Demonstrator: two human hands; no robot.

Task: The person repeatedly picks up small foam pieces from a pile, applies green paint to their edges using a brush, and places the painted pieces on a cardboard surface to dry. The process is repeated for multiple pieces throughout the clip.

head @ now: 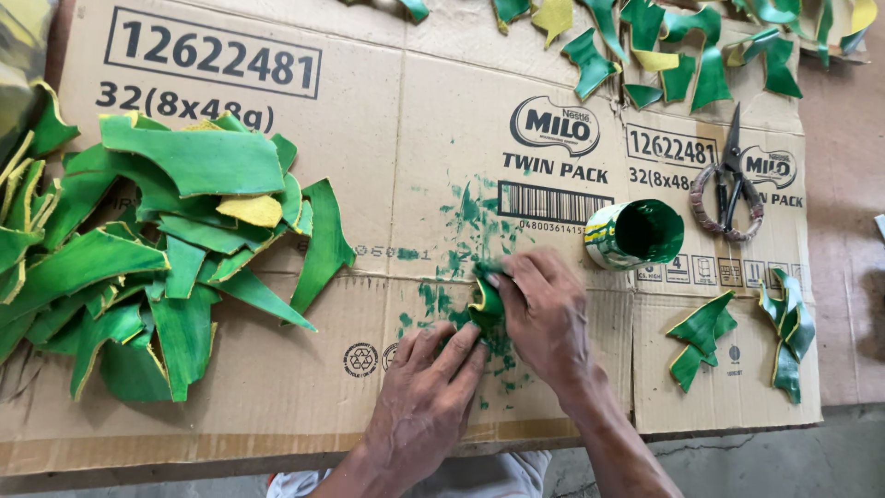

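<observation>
My left hand [419,392] presses its fingertips on a small green-painted piece [486,309] lying on the flattened cardboard sheet [304,369]. My right hand [544,314] is closed over the same piece from the right, its fingers pinching something green against it; whether that is a brush or a cloth is hidden. Green paint smears mark the cardboard around both hands. Just right of the hands, a small can [636,235] lies tipped toward me, green paint showing inside.
A large heap of green and yellow cut pieces [157,249] covers the left of the cardboard. More pieces lie along the top edge [682,55] and at the right [737,337]. Scissors with wrapped handles [728,180] rest at upper right. Concrete floor borders the near edge.
</observation>
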